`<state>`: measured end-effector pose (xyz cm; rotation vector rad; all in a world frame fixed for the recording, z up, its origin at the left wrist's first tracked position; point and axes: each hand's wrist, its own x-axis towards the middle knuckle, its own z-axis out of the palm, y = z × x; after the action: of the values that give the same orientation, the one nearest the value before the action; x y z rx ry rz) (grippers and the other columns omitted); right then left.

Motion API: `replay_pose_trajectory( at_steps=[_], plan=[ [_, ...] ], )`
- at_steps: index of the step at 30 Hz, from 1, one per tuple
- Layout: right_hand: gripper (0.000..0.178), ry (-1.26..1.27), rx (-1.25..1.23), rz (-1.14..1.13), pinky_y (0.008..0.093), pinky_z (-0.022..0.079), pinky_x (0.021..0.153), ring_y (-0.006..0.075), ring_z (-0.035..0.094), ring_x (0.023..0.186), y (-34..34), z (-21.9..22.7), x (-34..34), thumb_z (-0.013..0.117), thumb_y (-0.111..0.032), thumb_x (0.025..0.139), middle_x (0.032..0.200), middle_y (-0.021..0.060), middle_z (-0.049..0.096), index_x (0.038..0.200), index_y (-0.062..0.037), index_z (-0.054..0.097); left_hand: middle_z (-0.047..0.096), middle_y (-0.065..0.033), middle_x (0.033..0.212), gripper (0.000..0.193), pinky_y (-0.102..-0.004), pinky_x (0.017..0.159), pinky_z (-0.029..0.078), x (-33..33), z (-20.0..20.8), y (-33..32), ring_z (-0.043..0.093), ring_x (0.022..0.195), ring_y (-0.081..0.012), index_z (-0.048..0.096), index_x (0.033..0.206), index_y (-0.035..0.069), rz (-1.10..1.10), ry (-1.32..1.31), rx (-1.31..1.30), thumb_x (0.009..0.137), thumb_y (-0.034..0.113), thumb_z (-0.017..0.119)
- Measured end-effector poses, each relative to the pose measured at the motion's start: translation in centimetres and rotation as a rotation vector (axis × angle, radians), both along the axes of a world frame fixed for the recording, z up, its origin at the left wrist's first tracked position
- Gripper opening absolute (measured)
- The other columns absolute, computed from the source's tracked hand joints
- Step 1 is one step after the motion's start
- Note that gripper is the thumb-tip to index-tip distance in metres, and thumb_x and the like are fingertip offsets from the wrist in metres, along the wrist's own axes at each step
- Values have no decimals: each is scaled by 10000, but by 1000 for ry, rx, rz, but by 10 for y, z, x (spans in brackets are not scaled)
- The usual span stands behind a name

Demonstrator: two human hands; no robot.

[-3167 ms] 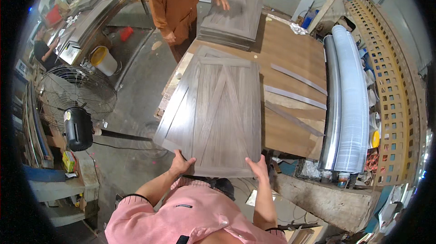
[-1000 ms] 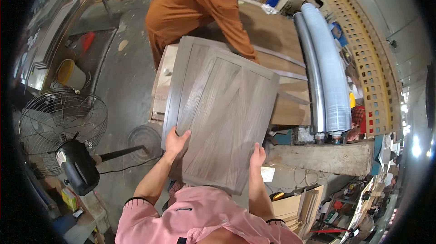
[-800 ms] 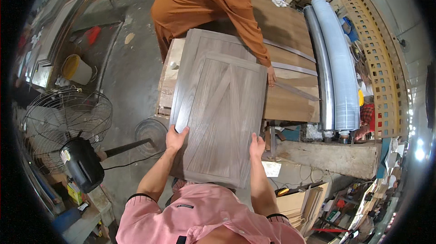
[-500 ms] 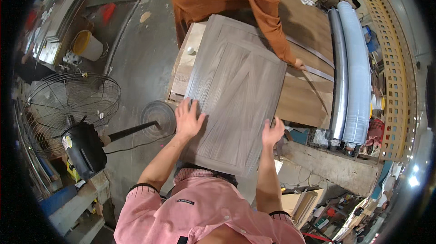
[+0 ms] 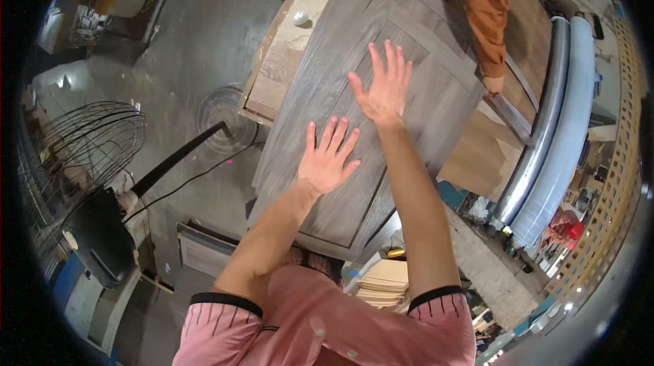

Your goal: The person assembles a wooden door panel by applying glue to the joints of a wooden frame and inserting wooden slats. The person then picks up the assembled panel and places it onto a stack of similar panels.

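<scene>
A large grey-brown wood-grain panel (image 5: 422,103), with a raised frame and an angled grain pattern, lies in front of me on a wooden bench. My left hand (image 5: 327,161) rests flat on its nearer half, fingers spread. Farther up and to the right, my right hand (image 5: 385,90) is also laid on the panel, palm down with fingers apart. Neither hand grips anything. Beyond the panel's right edge, a co-worker's hand (image 5: 494,85) in an orange-brown sleeve is at the end of a narrow strip (image 5: 511,117).
The bench top (image 5: 272,86) shows at the panel's left, with a small white round object (image 5: 300,18) on it. A black floor fan (image 5: 102,230) stands at left, its cable on the floor. Two long wrapped rolls (image 5: 562,114) lie at right. Several boards (image 5: 383,284) are stacked below.
My hands have gone from the panel's side edges onto its face, the right one reaching farther forward. The panel looks turned and closer, and the view has shifted. The co-worker's arm appears farther right.
</scene>
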<state>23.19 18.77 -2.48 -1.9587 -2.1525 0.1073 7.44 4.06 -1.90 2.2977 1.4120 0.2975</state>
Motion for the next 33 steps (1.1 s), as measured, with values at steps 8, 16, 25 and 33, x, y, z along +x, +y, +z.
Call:
replay_pose_trajectory(
  at_steps=[8,16,25,33],
  plan=[
    [751,136,-140,30,592,132,1210,377,243,1480,-50,-15,-12,628,-561,880,1565,163,345,1475,-137,454,332,-124,1597,681,-677,1186,118,2,-17,-10,229,1508,-327,427,1504,169,-1,50,-84,929,502,574],
    [753,144,-126,-14,564,138,1217,375,238,1486,-44,-6,-15,583,-583,907,1585,148,322,1487,-122,447,331,-163,1588,699,-660,1183,163,-11,-4,-20,276,1483,-342,436,1496,140,-163,6,-32,911,483,606],
    [759,137,-159,-47,538,106,1237,335,200,1503,-37,6,-24,533,-616,926,1604,138,284,1499,-131,425,350,-123,1585,676,-662,1171,190,-65,-2,-62,303,1474,-334,485,1447,183,-371,36,4,887,535,626],
    [849,99,-259,-96,507,69,1257,318,85,1550,-52,19,-19,377,-665,977,1671,145,144,1590,-91,250,398,-122,1546,602,-697,1150,191,-49,-2,-71,334,1438,-350,542,1410,180,-342,-4,95,900,488,621]
  ],
)
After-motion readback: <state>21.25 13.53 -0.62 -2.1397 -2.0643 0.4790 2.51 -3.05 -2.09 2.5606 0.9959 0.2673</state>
